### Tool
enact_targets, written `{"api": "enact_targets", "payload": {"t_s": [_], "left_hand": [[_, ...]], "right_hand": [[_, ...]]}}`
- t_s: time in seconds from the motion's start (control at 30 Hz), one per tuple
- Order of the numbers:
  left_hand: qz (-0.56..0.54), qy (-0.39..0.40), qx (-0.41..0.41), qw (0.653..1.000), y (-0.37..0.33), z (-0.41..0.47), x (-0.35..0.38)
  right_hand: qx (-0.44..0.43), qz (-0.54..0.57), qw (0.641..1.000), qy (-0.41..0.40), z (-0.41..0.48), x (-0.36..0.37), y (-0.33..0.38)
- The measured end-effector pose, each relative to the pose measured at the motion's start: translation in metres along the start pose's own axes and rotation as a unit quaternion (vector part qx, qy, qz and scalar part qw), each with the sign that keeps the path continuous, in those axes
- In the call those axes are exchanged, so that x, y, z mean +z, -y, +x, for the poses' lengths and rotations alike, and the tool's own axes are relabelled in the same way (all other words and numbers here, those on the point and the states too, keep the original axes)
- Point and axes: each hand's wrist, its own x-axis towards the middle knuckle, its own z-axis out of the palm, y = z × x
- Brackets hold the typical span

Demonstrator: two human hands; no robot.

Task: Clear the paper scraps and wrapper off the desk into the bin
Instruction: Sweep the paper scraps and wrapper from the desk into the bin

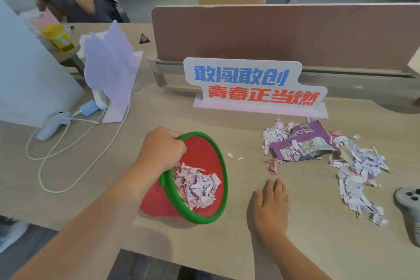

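Desk [318, 234]: pale wood-tone top, carries all items listed below

1. Bin [202, 150]: red, with a green rim. It is tilted so that its mouth faces right, toward the litter, and its lower side is at the near part of the desk.
2. Left hand [162, 146]: fingers clenched around the far-left part of the bin's rim, with the forearm reaching in from the lower left.
3. Right hand [271, 202]: palm down on the desk just right of the bin. The fingers are released, straight and close together, and hold nothing.
4. Binned scraps [197, 186]: a crumpled white and pink heap lying inside the bin against its lower wall.
5. Wrapper [302, 143]: purple, flattened and torn, printed side up. It lies on the desk right of the bin and beyond the right hand.
6. Loose scraps [359, 170]: torn white paper spread in a band from the wrapper's right edge toward the near right. A smaller cluster touches the wrapper's far-left corner.
7. Pink scrap [272, 166]: lies on the desk between the wrapper and the right hand's fingertips.
8. Two tiny bits [230, 155]: lie just right of the bin's rim.
9. Sign [254, 84]: white cutout with blue and red characters, upright behind the litter.
10. Partition [284, 34]: brown screen behind the sign.
11. White controller [53, 124] with a looped cable [56, 161]: at the far left.
12. Grey controller [409, 202]: at the right edge, beside the loose scraps
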Motion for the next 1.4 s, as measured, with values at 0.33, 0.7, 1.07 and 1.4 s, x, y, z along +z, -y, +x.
{"api": "enact_targets", "payload": {"t_s": [0.33, 0.7, 1.07, 1.4], "left_hand": [[0.023, 0.032, 0.018, 0.999, 0.038, 0.074, -0.044], [-0.007, 0.058, 0.047, 0.997, 0.043, 0.096, -0.052], [-0.057, 0.057, 0.035, 0.996, 0.038, 0.101, -0.053], [-0.050, 0.066, 0.043, 0.996, 0.037, 0.099, -0.051]], "right_hand": [[0.047, 0.045, 0.996, -0.059, 0.062, 0.042, 0.102], [-0.136, 0.052, 0.988, 0.050, 0.062, 0.025, 0.087], [-0.008, 0.061, 0.997, 0.051, 0.059, 0.008, 0.086], [-0.069, -0.030, 0.990, 0.118, 0.100, 0.013, 0.111]]}}
